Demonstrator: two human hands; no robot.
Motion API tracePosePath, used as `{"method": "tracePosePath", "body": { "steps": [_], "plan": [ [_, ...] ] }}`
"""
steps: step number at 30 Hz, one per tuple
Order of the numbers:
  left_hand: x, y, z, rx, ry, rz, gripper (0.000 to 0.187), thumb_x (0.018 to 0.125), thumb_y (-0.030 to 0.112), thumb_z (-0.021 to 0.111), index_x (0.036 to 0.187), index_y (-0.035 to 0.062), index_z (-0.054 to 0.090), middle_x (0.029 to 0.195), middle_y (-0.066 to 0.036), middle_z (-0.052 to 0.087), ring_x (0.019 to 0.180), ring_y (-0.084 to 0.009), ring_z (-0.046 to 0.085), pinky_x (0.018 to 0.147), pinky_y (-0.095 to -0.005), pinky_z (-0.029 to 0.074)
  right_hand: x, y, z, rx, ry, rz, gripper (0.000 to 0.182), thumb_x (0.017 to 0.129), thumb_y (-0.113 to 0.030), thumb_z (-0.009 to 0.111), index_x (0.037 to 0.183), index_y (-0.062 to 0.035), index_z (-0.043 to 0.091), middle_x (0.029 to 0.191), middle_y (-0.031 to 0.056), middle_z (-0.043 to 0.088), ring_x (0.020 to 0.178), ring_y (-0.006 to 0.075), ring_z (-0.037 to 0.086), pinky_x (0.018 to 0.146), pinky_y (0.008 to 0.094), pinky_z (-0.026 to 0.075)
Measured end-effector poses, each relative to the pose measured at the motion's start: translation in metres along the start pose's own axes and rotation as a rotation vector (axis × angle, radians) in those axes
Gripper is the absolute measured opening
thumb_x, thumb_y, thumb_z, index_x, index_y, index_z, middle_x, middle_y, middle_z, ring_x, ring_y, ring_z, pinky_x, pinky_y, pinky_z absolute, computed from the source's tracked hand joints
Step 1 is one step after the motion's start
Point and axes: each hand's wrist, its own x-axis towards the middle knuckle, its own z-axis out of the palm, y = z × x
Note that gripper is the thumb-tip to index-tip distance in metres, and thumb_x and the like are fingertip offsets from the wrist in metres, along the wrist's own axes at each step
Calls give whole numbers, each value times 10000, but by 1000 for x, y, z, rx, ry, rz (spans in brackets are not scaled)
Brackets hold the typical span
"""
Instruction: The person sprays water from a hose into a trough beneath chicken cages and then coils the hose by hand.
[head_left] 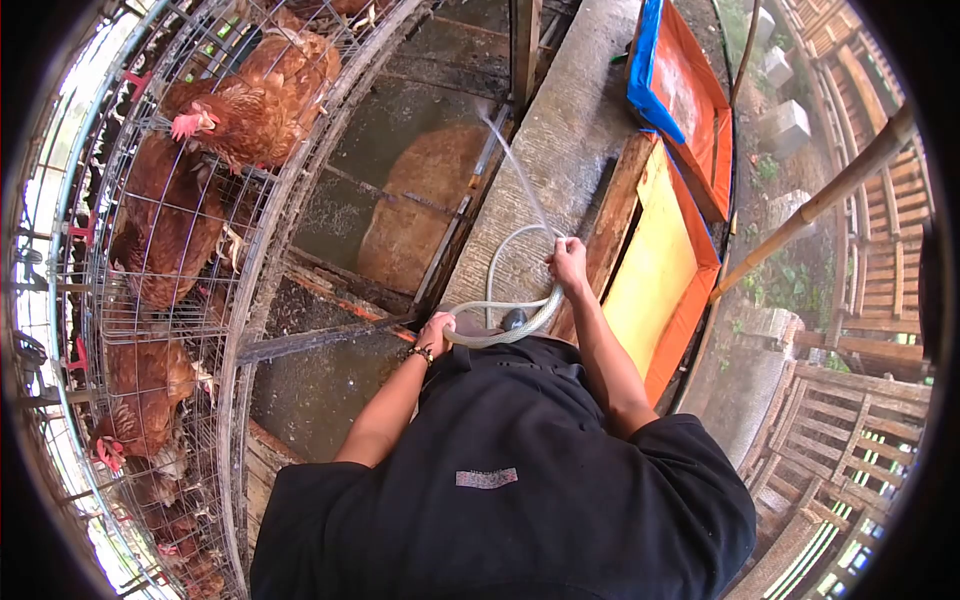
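A pale, looped hose (510,337) runs between my two hands in front of my black shirt. My right hand (568,265) is closed on the hose's end, and a jet of water (522,178) sprays from there up and to the left, across the concrete walkway (560,130) towards the wet pit. Lower and further left, my left hand (437,333) is wrapped round another part of the hose, with a dark bracelet at the wrist. One loop of the hose hangs down between the hands.
Brown hens (265,95) stand in wire cages on the left. Below them lies a framed pit (330,385) with murky water and a brown mound (420,205). Orange-and-yellow lined trays (645,275) and a bamboo pole (800,220) are on the right.
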Motion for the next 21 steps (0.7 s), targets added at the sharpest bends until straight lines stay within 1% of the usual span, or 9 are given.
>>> {"method": "tracePosePath", "body": {
  "steps": [11, 17, 21],
  "plan": [
    [1, -6, 4, -11, 16, 3, 47, 685, 73, 563, 717, 91, 536, 928, -112, 594, 876, -341, 570, 709, -393, 453, -5, -10, 1, 24, -69, 19, 217, 928, -251, 449, 943, -38, 413, 598, 79, 535, 387, 104, 430, 329, 244, 349],
    [1, -6, 4, -1, 11, -2, 39, 695, 81, 562, 725, 93, 539, 939, -110, 592, 881, -341, 570, 711, -398, 453, -4, -11, 1, 46, -25, -1, 206, 928, -251, 449, 946, -51, 405, 596, 81, 538, 386, 107, 434, 320, 251, 349],
    [3, -12, 6, 2, 2, -13, 36, 701, 80, 557, 731, 93, 541, 940, -111, 589, 882, -343, 569, 710, -402, 454, -2, -8, -1, 58, -7, -21, 177, 917, -228, 456, 938, -62, 399, 595, 93, 571, 392, 115, 467, 326, 262, 358]
  ]
}}
